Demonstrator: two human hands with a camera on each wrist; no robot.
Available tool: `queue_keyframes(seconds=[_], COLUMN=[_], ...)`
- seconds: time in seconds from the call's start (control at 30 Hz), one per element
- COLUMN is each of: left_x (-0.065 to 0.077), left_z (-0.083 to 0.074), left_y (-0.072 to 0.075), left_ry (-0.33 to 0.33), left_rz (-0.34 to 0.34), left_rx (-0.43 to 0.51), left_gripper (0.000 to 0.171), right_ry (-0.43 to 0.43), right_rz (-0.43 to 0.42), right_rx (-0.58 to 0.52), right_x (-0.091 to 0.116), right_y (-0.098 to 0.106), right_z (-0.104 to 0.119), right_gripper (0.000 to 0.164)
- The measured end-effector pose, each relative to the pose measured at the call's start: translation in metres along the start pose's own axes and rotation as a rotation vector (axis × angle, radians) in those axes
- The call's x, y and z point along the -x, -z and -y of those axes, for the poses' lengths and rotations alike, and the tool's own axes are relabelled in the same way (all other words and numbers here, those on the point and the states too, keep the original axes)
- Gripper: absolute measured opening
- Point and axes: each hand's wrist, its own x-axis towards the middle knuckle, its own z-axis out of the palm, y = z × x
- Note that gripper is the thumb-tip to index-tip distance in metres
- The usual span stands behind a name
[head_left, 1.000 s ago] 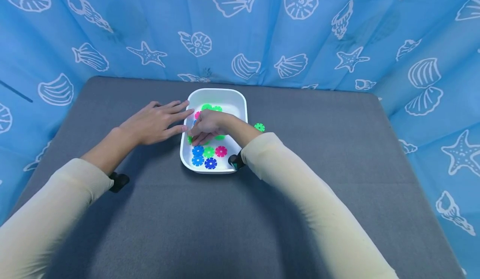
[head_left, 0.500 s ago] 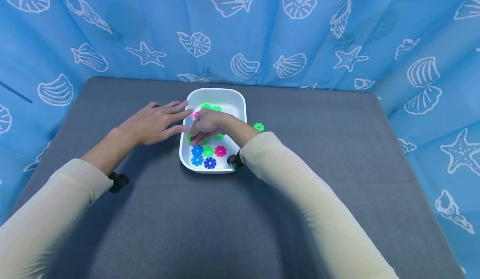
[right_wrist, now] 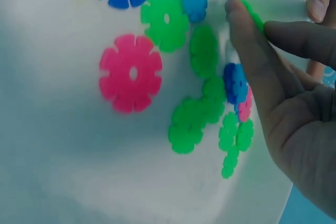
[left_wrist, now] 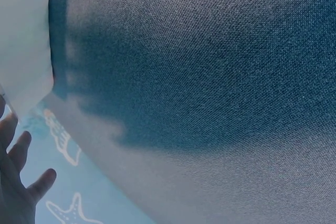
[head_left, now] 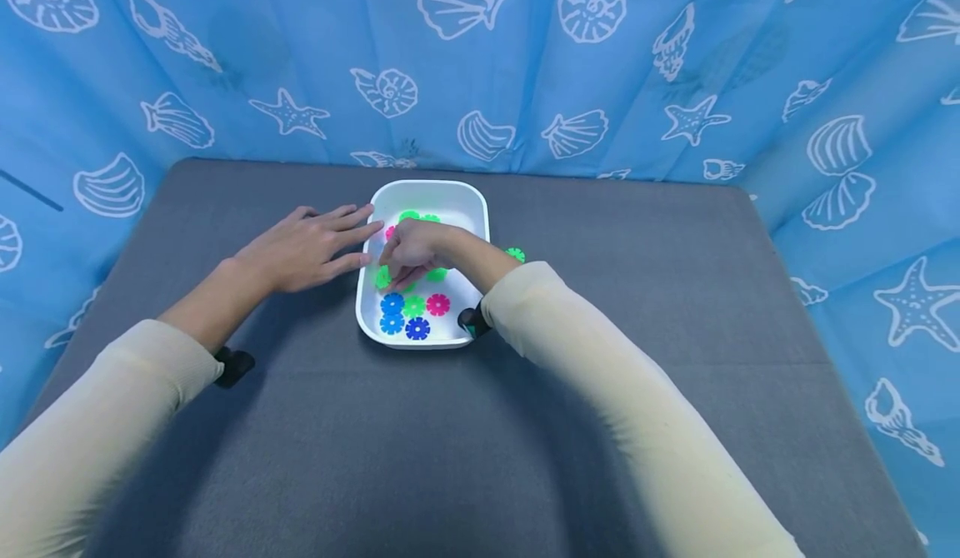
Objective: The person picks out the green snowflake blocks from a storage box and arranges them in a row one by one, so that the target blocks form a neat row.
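A white tray (head_left: 467, 196) holds several flower-shaped plastic discs in green, blue and pink. My right hand (head_left: 420, 247) is inside it and pinches a green notched disc (right_wrist: 253, 14) between thumb and finger; the same green disc (head_left: 383, 277) shows beside the tray's left wall. Near it lie a pink disc (right_wrist: 131, 73), a dark blue disc (head_left: 417, 328) and a light green disc (right_wrist: 165, 19). Spread and fairly straight, the fingers of my left hand (head_left: 300, 246) touch the tray's left rim. The right hand covers part of the discs in the head view.
One loose green disc (head_left: 515, 255) lies on the grey table (head_left: 420, 441) just right of the tray, partly behind my right forearm. A blue curtain (head_left: 525, 67) with white shell prints hangs behind and beside the table.
The green disc at my right fingertips shows more of its face than before, as the fingers turn slightly. My left hand stays at the rim. The head view shifts a little.
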Motion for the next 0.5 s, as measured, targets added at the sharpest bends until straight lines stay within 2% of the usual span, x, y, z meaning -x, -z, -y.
queue_keyframes(seconds=[0.33,0.5], left_x=[0.000,0.001], left_z=[0.000,-0.001], left_y=[-0.001,-0.001], left_ry=[-0.007,-0.002], left_rz=[-0.007,-0.015], left_rx=[0.005,0.004], left_gripper=[0.066,0.066], right_ry=[-0.012,0.023], right_rz=[0.008,0.003], right_rx=[0.048,0.073], right_x=[0.022,0.037], right_y=[0.008,0.015], right_z=[0.001,-0.007], right_gripper=[0.042,0.036])
